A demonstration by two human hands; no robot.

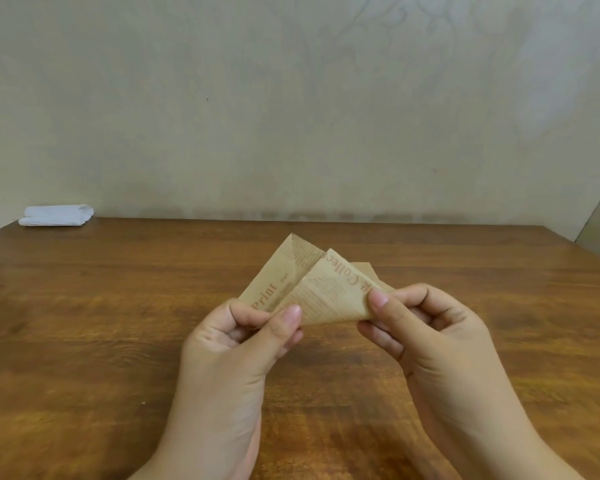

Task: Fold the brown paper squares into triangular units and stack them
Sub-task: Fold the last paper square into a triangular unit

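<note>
A brown paper square point(321, 289) printed with newspaper-style text is held above the wooden table point(118, 323), partly folded with two pointed flaps standing up. My left hand point(236, 348) pinches its lower left corner between thumb and fingers. My right hand point(426, 334) pinches the lower right corner the same way. Behind the right flap a corner of more brown paper point(366, 268) shows; whether it lies on the table or belongs to the held sheet I cannot tell.
A folded white cloth or tissue pack point(56, 215) lies at the far left corner of the table against the beige wall point(291, 116). The table's right edge runs diagonally at the far right.
</note>
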